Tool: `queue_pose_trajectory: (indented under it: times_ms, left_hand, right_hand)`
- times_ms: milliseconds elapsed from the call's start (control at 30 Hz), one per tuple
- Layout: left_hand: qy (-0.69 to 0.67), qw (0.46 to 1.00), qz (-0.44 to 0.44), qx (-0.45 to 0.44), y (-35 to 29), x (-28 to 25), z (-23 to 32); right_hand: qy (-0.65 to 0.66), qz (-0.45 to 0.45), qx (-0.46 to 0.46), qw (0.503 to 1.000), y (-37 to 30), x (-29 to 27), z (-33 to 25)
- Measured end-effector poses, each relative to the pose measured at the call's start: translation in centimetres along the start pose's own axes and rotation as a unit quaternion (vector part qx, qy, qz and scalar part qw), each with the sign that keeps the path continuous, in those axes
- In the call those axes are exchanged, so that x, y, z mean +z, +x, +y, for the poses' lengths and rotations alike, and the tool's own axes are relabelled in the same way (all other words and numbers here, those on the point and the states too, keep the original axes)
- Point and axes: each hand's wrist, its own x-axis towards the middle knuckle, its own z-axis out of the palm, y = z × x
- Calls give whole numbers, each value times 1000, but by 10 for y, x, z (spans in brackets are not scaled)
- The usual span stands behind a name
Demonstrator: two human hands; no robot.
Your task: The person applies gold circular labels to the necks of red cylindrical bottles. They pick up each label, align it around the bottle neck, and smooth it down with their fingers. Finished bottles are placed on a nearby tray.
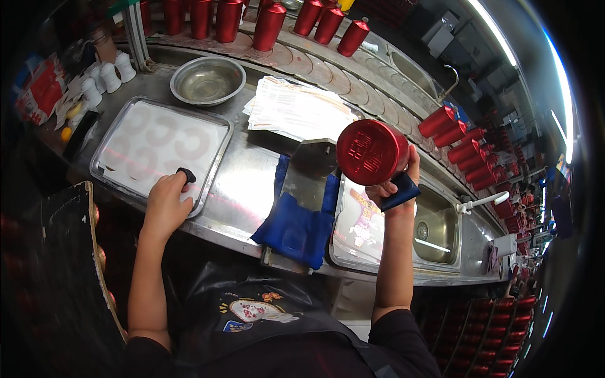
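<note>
My left hand (167, 203) reaches over the near right corner of a metal tray (225, 142). A black covering (186, 174) shows at one fingertip, and the thumb stands apart from it. In the tray lies a white sheet (151, 160) with faint pinkish, curved shapes under its surface. My right hand (412, 169) is closed around a red metallic bottle (368, 152), tilted so its embossed round base shows. A dark blue flat piece (399, 191) is also at this hand, below the bottle; how the fingers hold it is partly hidden.
Between my hands, a blue cloth (296, 230) drapes over a metal stand (307, 167). Behind are a metal bowl (208, 82) and printed sheets (299, 110). A second tray (353, 252) and a sink (435, 233) lie rightward. Red bottles (269, 26) stand along the conveyor (302, 66).
</note>
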Motion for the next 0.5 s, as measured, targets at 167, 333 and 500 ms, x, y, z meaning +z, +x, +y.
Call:
queue_pose_trajectory:
  times_ms: [167,333,500]
  left_hand:
    - [1,1000,-8,13,-2,3,-5]
    - [24,997,37,58,-8,6,-6]
    - [38,998,22,55,-10,4,-2]
  right_hand:
    - [-68,-2,-29,997,-6,5,8]
    - [-358,73,-159,917,-1,31,27]
    - [-550,61,-166,816,30,61,57]
